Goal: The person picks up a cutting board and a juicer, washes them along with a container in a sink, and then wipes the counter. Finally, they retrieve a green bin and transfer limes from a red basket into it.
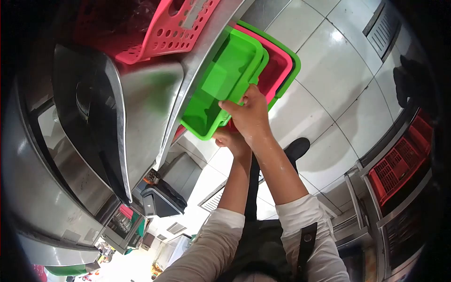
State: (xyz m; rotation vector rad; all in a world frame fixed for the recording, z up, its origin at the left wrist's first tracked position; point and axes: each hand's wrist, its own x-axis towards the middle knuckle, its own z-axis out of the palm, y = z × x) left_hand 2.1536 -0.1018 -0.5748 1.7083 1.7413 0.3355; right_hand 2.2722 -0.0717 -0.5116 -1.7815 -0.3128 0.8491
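Note:
A bright green rectangular plastic bin (pixel 219 79) is tilted at the edge of the steel counter, its inside showing no contents. My right hand (pixel 249 110) is closed on its near long rim, thumb over the inner side. Lower down, my left hand (pixel 228 140) is curled round the rim near the bottom corner, its fingers partly hidden. Beneath this bin are a pink bin (pixel 280 63) and another green bin (pixel 295 61), nested together. Drops of water glisten on my forearms.
A pink perforated basket (pixel 164 35) stands on the steel counter (pixel 148 89) beside a large dark pan-like vessel (pixel 89 108). White floor tiles (pixel 329 61) lie to the right, with a drain grate (pixel 383 33). A red crate (pixel 397 164) sits on a rack at right.

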